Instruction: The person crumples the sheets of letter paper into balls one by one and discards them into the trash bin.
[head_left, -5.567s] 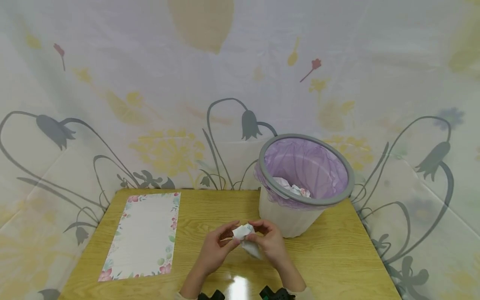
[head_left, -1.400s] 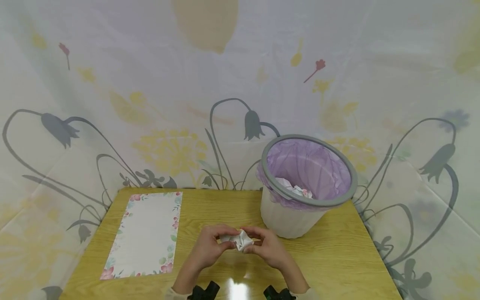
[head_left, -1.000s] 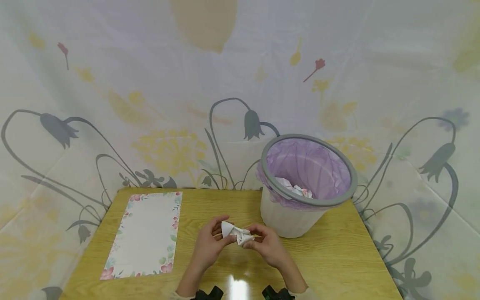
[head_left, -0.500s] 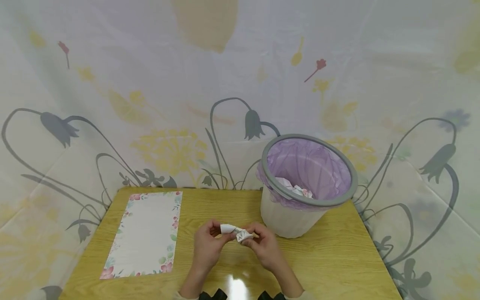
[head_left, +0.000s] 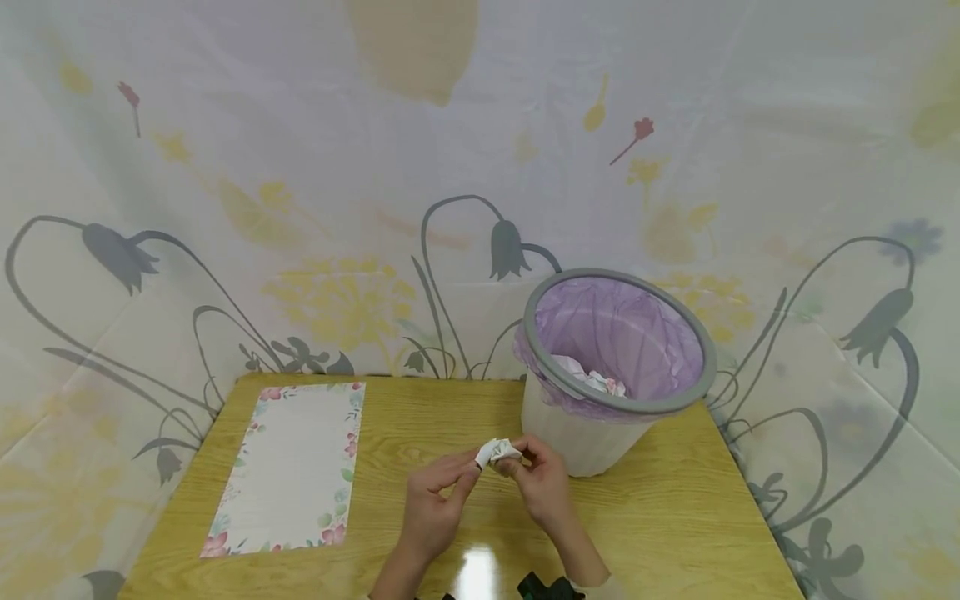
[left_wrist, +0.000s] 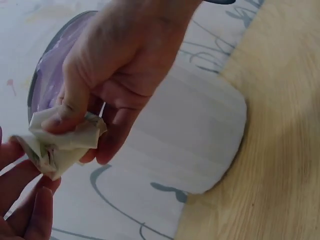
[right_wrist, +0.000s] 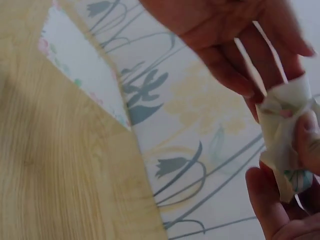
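A crumpled sheet of white paper (head_left: 498, 452) is held up over the table between both hands, with a bit of green print showing in the right wrist view. My right hand (head_left: 543, 483) pinches it, the thumb pressed on the folds, as the left wrist view (left_wrist: 75, 137) of the paper shows. From the other side my left hand (head_left: 438, 504) touches the paper with fairly straight fingers (right_wrist: 260, 55); its thumb stands apart from the paper. Part of the wad is covered by the right thumb and fingers.
A white bin (head_left: 585, 437) with a grey rim and purple liner (head_left: 622, 325) stands behind the right hand, crumpled paper (head_left: 588, 379) inside. A flat flower-bordered sheet (head_left: 288, 471) lies at the left on the wooden table (head_left: 675, 525). Patterned cloth (head_left: 337, 208) hangs behind.
The paper, looser and hanging down at first, is now a smaller wad. Over the last half second both hands shifted slightly right and away, and the left fingers straightened.
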